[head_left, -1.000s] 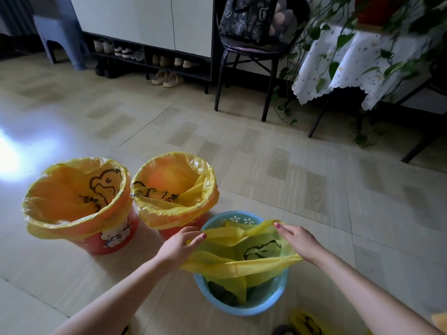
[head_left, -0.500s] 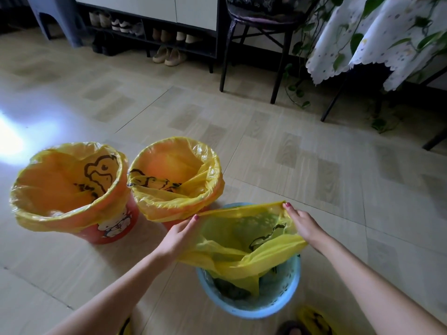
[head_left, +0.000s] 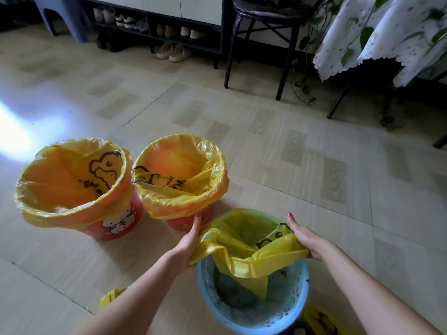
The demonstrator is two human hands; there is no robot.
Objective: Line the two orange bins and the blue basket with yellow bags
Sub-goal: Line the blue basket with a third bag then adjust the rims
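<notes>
My left hand (head_left: 191, 240) and right hand (head_left: 305, 238) each pinch the mouth of a yellow bag (head_left: 244, 250), one at either side, and between the two grips the plastic is stretched wide over the blue basket (head_left: 251, 308). Beyond my grips the bag's far edge already sits folded over the basket's far rim; on the side nearer me the edge sags across the opening, and the bare blue lattice of the near wall shows below it. The bag's body hangs down inside the basket.

Just past my left grip stand the two orange bins, side by side on the floor (head_left: 302, 170). The nearer orange bin (head_left: 180, 180) almost touches my left fingertips; the farther orange bin (head_left: 75, 189) stands beyond it to the left. Each wears a yellow liner turned down all round its rim, so by my reckoning those two are done.

What remains, as I judge it, is the basket alone: the near edge needs to be drawn over the near rim and the bag settled inside. More yellow plastic (head_left: 111, 296) lies on the floor under my left forearm and by the basket's base; I cannot tell what it is.
</notes>
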